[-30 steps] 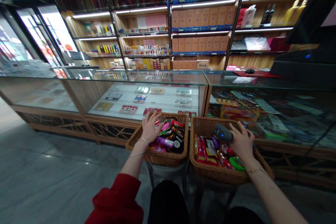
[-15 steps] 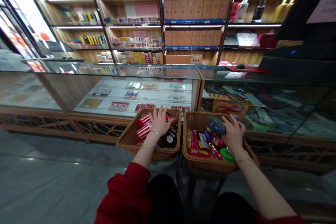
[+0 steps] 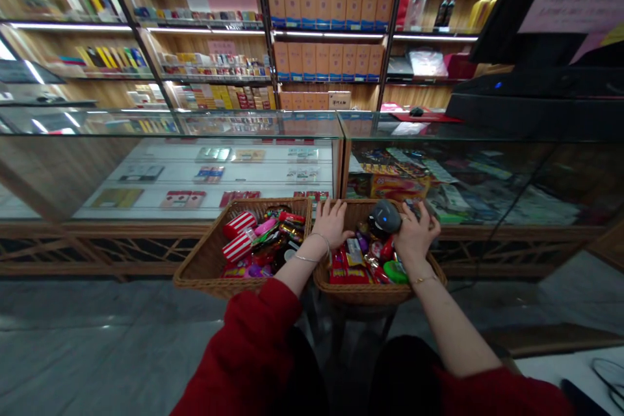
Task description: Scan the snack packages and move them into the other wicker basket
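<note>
Right hand (image 3: 415, 234): fingers closed around a grey handheld scanner (image 3: 385, 217), its head with a blue light pointing leftward above the right basket (image 3: 361, 295); left hand (image 3: 331, 223): fingers spread, nothing seen in its grasp, over the left side of the same basket; whether it touches rim or contents cannot be told. Right basket contains red packets (image 3: 347, 273) and a green item (image 3: 395, 272), the latter just below the scanner; left basket (image 3: 192, 278) stands close beside it, holding two red-and-white striped packs (image 3: 238, 247) and a pink item (image 3: 266, 227); behind both baskets runs a glass counter (image 3: 234, 125); beyond it, shelves carry orange boxes (image 3: 329, 2); a black monitor (image 3: 494, 10) stands at right.
</note>
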A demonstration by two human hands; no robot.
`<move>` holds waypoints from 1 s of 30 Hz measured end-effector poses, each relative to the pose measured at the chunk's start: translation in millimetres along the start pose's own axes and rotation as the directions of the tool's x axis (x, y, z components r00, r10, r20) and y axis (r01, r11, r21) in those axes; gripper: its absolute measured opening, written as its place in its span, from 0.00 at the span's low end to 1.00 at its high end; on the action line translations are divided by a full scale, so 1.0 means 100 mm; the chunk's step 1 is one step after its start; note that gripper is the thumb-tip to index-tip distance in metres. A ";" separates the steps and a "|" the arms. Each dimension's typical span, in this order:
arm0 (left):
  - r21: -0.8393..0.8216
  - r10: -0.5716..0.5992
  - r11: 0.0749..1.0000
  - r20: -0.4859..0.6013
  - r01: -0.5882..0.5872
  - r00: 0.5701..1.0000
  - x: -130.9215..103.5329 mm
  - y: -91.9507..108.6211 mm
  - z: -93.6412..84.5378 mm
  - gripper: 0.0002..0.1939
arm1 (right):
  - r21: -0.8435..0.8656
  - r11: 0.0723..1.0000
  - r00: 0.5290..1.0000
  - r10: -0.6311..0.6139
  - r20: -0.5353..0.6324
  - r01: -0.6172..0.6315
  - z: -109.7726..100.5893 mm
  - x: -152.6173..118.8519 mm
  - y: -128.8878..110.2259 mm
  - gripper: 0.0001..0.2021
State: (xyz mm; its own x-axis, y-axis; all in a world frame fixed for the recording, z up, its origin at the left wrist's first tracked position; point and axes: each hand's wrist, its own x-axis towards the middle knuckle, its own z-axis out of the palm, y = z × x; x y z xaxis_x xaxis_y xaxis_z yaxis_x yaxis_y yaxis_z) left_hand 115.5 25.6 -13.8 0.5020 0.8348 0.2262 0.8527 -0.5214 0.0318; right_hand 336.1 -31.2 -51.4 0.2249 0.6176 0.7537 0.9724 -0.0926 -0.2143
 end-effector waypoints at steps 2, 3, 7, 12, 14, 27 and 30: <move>0.008 0.026 1.000 0.104 -0.027 0.994 0.09 0.07 0.11 0.48 | -0.016 1.000 0.999 0.019 0.028 -0.019 0.02 0.00 0.01 0.14; 0.013 0.037 0.999 0.159 -0.040 0.987 0.13 0.09 0.17 0.49 | -0.021 1.000 0.999 0.024 0.040 -0.023 0.03 0.00 0.02 0.14; 0.042 0.058 0.996 0.361 -0.079 0.931 0.29 0.13 0.41 0.57 | -0.037 0.999 0.997 0.014 0.072 -0.011 0.07 -0.01 0.04 0.14; 0.072 -0.001 0.997 0.496 -0.040 0.868 0.42 0.15 0.69 0.62 | -0.052 0.999 0.997 0.001 0.081 0.003 0.09 0.00 0.02 0.15; 0.056 -0.010 0.998 0.523 -0.023 0.853 0.43 0.15 0.78 0.64 | -0.045 0.999 0.996 -0.003 0.084 0.007 0.09 0.01 0.01 0.15; 0.081 0.010 0.995 0.535 -0.064 0.845 0.35 0.16 0.93 0.60 | -0.003 1.000 0.985 0.030 0.171 -0.030 0.08 0.01 -0.03 0.14; 0.088 0.039 0.992 0.489 -0.093 0.871 0.36 0.16 0.92 0.57 | -0.017 0.999 0.984 0.030 0.177 -0.027 0.08 0.02 -0.03 0.14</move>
State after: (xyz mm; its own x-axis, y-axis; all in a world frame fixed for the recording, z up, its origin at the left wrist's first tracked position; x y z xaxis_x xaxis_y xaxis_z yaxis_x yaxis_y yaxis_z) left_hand 160.2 63.4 -95.1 0.5412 0.7936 -0.2781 0.8115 -0.5796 -0.0748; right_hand 332.8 -23.4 -54.3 0.2392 0.7427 0.6254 0.9668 -0.1224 -0.2244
